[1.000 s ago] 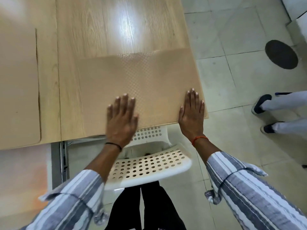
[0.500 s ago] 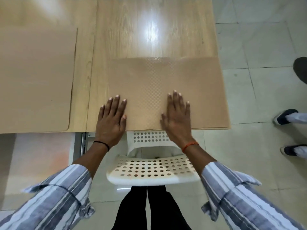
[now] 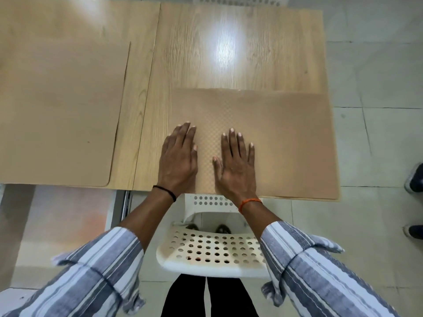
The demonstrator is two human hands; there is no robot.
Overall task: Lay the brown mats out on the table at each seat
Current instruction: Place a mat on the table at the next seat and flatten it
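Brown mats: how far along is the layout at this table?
Done: one brown mat lies flat on the left table section. In hand: the left hand and right hand press flat on a second mat above the white chair. Left: the far side, where another chair shows, has no mat. Other seats are out of view.

Two brown mats (image 3: 286, 138) (image 3: 59, 115), two hands (image 3: 179, 160) (image 3: 235, 165), one white chair (image 3: 212, 252), two tables (image 3: 240, 49) (image 3: 68, 21).
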